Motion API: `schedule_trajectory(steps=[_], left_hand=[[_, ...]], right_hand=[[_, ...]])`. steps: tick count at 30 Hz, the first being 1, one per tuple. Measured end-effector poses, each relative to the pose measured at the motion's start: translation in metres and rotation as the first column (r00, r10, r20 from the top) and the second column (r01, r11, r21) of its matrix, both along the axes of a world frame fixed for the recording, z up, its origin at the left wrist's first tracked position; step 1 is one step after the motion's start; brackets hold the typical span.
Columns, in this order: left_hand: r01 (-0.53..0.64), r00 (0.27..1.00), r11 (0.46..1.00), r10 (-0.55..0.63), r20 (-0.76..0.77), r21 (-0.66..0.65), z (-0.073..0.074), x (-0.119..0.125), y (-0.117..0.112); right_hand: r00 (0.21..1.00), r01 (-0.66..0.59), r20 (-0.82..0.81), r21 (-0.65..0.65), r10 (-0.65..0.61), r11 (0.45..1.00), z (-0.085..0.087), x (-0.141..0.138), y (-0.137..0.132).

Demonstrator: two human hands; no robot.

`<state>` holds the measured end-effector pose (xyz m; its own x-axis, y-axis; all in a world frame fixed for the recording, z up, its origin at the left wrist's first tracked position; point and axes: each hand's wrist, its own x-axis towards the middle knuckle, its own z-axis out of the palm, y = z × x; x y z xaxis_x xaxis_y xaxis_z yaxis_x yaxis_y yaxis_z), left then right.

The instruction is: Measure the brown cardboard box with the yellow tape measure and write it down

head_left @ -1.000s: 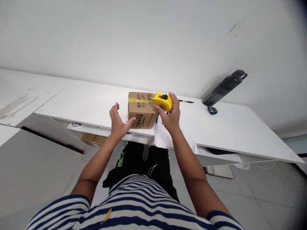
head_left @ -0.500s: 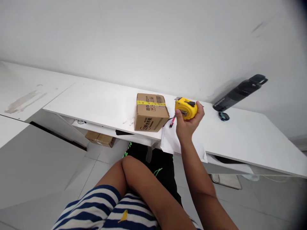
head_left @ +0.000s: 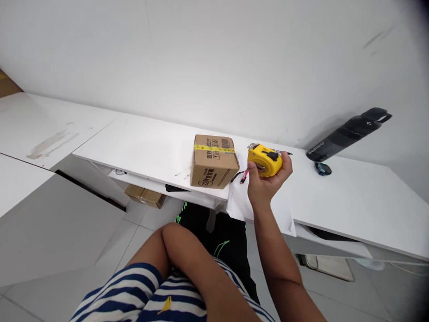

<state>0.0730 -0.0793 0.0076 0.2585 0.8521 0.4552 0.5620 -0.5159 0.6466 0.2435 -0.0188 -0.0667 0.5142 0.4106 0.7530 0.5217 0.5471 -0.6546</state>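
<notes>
My right hand [head_left: 266, 188] is closed around a yellow tape measure [head_left: 266, 159] with a black lock button, held up above the desk. Its metal hook shows at the left end, with no length of blade visibly drawn out. Just left of it a cardboard box [head_left: 214, 163] stands on the white desk, sealed with yellow printed tape. Under my right hand lie sheets of white paper [head_left: 241, 201] and a red and black pen [head_left: 244, 176]. My left arm is folded across my striped shirt, and the left hand is out of view below the frame.
A black bottle [head_left: 348, 135] stands near the wall on the right, beside a small dark coiled item [head_left: 323, 168]. Below the desk [head_left: 147, 143] is an open shelf, with another cardboard box [head_left: 145, 196] underneath. A brown box corner [head_left: 9, 85] shows at far left.
The view has shifted slightly, so the desk and its things sit a little further right and lower. The tape measure stays in my right hand, slightly more tilted.
</notes>
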Motion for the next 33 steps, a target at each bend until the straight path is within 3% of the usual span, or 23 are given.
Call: schedule_trajectory(steps=[3, 8, 12, 14, 17, 25, 27, 30, 33], left_hand=[[0.004, 1.0, 1.0, -0.005, 0.018, 0.014, 0.017, -0.005, 0.044], [-0.013, 0.996, 0.999, 0.017, 0.088, -0.043, 0.028, -0.008, 0.075], [0.141, 0.984, 0.95, -0.103, 0.146, -0.28, 0.036, -0.021, 0.107], [0.226, 0.96, 0.916, -0.153, 0.234, -0.331, 0.039, -0.03, 0.124], [0.303, 0.931, 0.879, -0.189, 0.314, -0.368, 0.043, -0.04, 0.138], [0.339, 0.922, 0.847, -0.212, 0.325, -0.409, 0.049, -0.041, 0.137], [0.28, 0.928, 0.875, -0.142, 0.344, -0.394, 0.044, -0.047, 0.142], [0.064, 0.952, 0.933, 0.05, 0.303, -0.355, 0.031, -0.063, 0.151], [0.025, 0.993, 0.891, 0.03, 0.113, -0.453, 0.016, -0.077, 0.156]], right_hand=[[0.994, -0.085, 0.08, 0.066, 0.079, 0.994, 0.008, 0.0, -0.002], [0.876, -0.372, 0.315, -0.04, 0.365, 0.927, 0.037, 0.011, 0.007], [0.813, -0.356, 0.45, -0.117, 0.369, 0.927, 0.06, 0.013, 0.026], [0.792, -0.361, 0.465, -0.168, 0.397, 0.917, 0.066, 0.011, 0.036], [0.754, -0.434, 0.438, -0.227, 0.489, 0.872, 0.071, 0.008, 0.047], [0.736, -0.513, 0.328, -0.298, 0.592, 0.805, 0.073, 0.007, 0.052], [0.751, -0.519, 0.264, -0.33, 0.605, 0.789, 0.071, 0.023, 0.053], [0.779, -0.535, 0.114, -0.393, 0.617, 0.748, 0.065, 0.06, 0.056], [0.768, -0.556, -0.035, -0.529, 0.639, 0.64, 0.063, 0.091, 0.057]])
